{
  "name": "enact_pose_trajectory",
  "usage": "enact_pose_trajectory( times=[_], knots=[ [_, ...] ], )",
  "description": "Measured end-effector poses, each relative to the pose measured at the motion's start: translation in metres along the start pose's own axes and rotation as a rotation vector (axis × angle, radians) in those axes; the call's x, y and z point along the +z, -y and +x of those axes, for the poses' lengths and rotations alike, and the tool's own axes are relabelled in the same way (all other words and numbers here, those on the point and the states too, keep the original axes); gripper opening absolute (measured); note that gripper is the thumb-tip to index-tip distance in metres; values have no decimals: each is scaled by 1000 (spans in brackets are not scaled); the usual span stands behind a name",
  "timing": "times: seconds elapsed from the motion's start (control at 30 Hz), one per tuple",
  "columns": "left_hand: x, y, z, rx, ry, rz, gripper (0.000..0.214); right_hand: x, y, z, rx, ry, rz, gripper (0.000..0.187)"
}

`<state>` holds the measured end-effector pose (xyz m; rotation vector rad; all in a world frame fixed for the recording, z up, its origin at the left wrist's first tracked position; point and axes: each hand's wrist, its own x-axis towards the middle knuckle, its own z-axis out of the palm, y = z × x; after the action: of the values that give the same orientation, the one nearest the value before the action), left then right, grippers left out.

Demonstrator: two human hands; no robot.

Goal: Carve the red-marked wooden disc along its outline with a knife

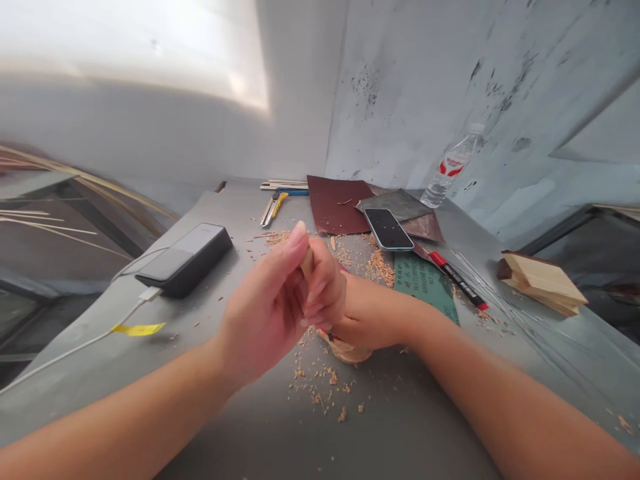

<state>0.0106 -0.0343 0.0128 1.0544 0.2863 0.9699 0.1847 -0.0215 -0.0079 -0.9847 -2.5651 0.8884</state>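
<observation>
Inspecting the tabletop (260,440), we find both hands meeting near its middle. The left hand (283,293) is closed, thumb uppermost and fingers curled tight, on a slim tan handle (307,263); the handle's exposed part stands near upright in this view, and what lies below the fist we cannot make out. The right hand (365,303) sits just behind and to the right, over a pale wooden piece (353,353) which shows beneath it, lower than the left fist and a little to its right. The right hand is the nearer to this piece — it largely covers it — so we cannot state its long axis, nor tell how far the right fingers are closed. Wood shavings (381,268) lie around both hands. As to markings, the green sheet (423,283) carries dark print, including what we read as "WATERPROOF" and "ABRASIVE", beside characters too small to confirm. The clear bottle (451,167) bears a red label whose script we judge to be "Wahaha", though blurred. The black-and-red marker (459,280) shows pale lettering, illegible to us — likewise any mark on the yellow tag (140,329).
</observation>
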Motion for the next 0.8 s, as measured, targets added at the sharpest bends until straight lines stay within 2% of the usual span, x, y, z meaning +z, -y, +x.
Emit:
enact_pose_trajectory(
  times=[0.1, 0.33, 0.47, 0.6, 0.8],
  knots=[
    [0, 3, 0, 9, -1, 9, 57, 4, -5, 2, 17, 49, -5, 8],
    [3, 6, -3, -25, 11, 57, 57, 4, -14, -1, 75, 30, 32, 7],
    [5, 7, -6, 27, 47, 104, 54, -2, -13, -4, 89, 41, 74, 7],
    [9, 10, -8, 86, 66, 168, 50, -7, -14, -5, 114, 20, 24, 6],
    [10, 17, -12, 78, 72, 198, 46, -10, -16, -6, 157, -15, -5, 10]
  ],
)
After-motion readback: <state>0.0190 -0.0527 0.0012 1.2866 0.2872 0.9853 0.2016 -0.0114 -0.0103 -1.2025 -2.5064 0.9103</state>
